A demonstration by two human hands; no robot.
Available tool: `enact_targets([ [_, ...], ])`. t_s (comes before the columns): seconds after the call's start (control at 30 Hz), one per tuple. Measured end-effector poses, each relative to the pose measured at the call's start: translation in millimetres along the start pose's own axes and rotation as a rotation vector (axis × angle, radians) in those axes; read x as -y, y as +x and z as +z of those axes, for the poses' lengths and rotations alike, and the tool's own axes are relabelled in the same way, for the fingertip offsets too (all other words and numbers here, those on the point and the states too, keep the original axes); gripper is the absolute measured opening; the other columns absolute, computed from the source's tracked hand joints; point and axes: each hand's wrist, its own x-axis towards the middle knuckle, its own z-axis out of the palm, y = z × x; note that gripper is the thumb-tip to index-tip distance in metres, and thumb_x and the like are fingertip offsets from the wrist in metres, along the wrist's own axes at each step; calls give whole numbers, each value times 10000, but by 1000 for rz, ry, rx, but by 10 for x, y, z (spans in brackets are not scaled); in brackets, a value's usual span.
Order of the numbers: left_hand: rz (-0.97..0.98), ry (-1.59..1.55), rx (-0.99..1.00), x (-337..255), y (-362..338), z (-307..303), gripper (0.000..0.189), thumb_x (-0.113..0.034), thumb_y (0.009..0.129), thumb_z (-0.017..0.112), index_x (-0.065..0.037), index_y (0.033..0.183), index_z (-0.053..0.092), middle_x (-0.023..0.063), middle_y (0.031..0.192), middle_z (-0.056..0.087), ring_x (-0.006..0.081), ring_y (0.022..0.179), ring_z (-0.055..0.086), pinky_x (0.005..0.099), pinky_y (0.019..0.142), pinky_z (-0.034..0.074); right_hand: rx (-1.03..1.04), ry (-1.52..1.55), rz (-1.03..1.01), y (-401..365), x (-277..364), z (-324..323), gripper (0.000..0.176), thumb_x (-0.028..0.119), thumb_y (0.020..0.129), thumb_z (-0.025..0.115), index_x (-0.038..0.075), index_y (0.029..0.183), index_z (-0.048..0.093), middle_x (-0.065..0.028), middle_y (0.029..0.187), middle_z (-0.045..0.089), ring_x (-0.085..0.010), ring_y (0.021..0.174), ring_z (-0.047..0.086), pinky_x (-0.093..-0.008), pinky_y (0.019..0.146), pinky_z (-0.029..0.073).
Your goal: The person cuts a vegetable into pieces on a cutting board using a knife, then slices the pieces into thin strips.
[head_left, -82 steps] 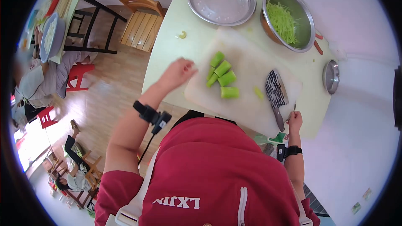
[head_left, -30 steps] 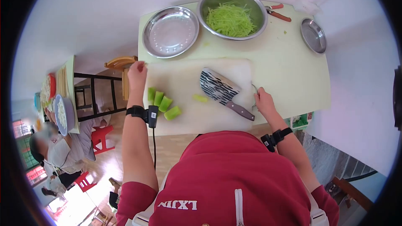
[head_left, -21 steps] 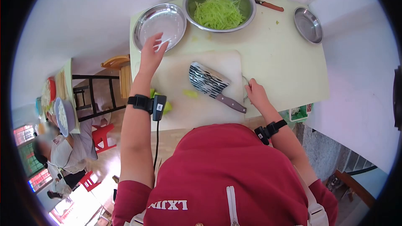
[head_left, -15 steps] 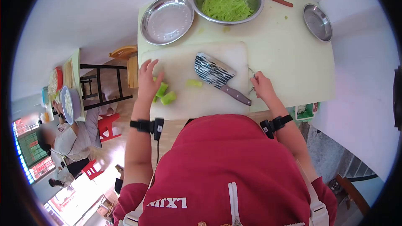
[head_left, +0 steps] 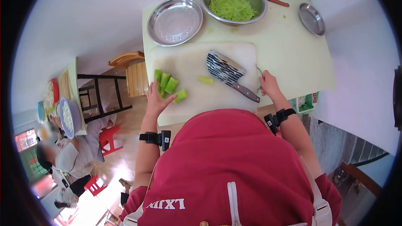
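Several chunks of peeled green vegetable (head_left: 171, 84), celtuce by their look, lie at the left of a white cutting board (head_left: 188, 109). My left hand (head_left: 157, 101) is right beside them, its thumb and fingers spread around their near side. At the board's right edge my right hand (head_left: 270, 85) is closed on the board's metal handle (head_left: 260, 73). A cleaver (head_left: 226, 69) with a black-and-white patterned blade and brown handle rests on the board, its handle end close to my right hand. Left of the blade is a flat green slice (head_left: 205, 80).
Behind the board stand a shallow steel plate (head_left: 175, 21) and a large steel bowl (head_left: 261, 10) of green shreds. Red-handled shears (head_left: 277, 2) and a small steel dish (head_left: 311, 19) lie farther right. A person (head_left: 73, 157) sits at another table on the left.
My left hand has come down and closer to the green chunks, which now stand more in a row. My right hand stays at the handle. The view has shifted slightly.
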Motion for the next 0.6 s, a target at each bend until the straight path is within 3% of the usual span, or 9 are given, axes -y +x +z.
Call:
enact_targets([
  [0.1, 65, 57, -5, 78, 123, -45, 1090, -560, 694, 791, -50, 1488, 246, 281, 1445, 359, 448, 1352, 328, 537, 1103, 281, -48, -53, 9, -62, 40, 51, 169, 116, 942, 500, -12, 875, 412, -177, 649, 587, -239, 451, 603, -350, 363, 500],
  [0.2, 38, 86, 17, 37, 150, -108, 972, -485, 754, 776, -45, 1470, 287, 246, 1431, 396, 426, 1322, 386, 486, 1076, 350, -105, -63, 81, -90, 49, 87, 167, 135, 938, 527, -13, 904, 457, -180, 655, 600, -297, 542, 640, -392, 461, 536],
  [0.27, 58, -4, 21, 153, 194, -101, 922, -463, 771, 766, -46, 1457, 313, 264, 1401, 422, 429, 1313, 395, 503, 1074, 342, -236, -350, -34, -6, -172, 139, 188, 147, 896, 587, 0, 995, 524, -190, 796, 625, -357, 735, 653, -433, 660, 547],
  [0.3, 74, -85, 25, 213, 229, -104, 872, -442, 787, 755, -47, 1444, 338, 282, 1370, 447, 432, 1304, 404, 519, 1072, 333, -245, -357, -34, -110, -54, 144, 188, 147, 896, 587, 0, 995, 524, -190, 796, 625, -357, 735, 653, -433, 660, 547],
  [0.37, 81, -166, -13, 307, 324, -176, 799, -380, 809, 743, -40, 1426, 365, 274, 1348, 469, 412, 1275, 440, 497, 1049, 366, -528, -574, -403, -493, 338, 242, 293, 144, 837, 635, 29, 1096, 560, -183, 958, 596, -378, 935, 594, -442, 817, 500],
  [0.4, 83, -238, -51, 327, 385, -209, 728, -319, 830, 730, -33, 1408, 391, 265, 1326, 491, 393, 1245, 477, 475, 1025, 400, -534, -583, -397, -562, 367, 313, 293, 144, 837, 635, 29, 1096, 560, -183, 958, 596, -378, 935, 594, -442, 817, 500],
  [0.47, 107, -299, -89, 313, 603, -259, 688, -283, 839, 721, -20, 1392, 409, 255, 1307, 507, 359, 1205, 514, 444, 981, 438, -267, -447, -543, -673, 414, 444, 370, 137, 774, 669, 36, 1114, 564, -169, 1034, 550, -344, 987, 559, -431, 827, 490],
  [0.53, 133, -360, -124, 253, 916, -244, 649, -246, 847, 713, -7, 1377, 426, 245, 1288, 522, 326, 1165, 551, 413, 937, 477, -265, -526, -566, -764, 469, 615, 402, 135, 752, 675, 35, 1123, 557, -160, 1019, 553, -337, 997, 553, -425, 830, 488],
  [0.6, 39, -622, -149, 157, 1293, -190, 630, -232, 847, 704, 16, 1361, 436, 223, 1227, 567, 269, 1072, 611, 380, 869, 513, -257, -608, -592, -730, 474, 719, 434, 134, 730, 681, 35, 1132, 549, -151, 1003, 556, -331, 1007, 548, -419, 833, 485],
])
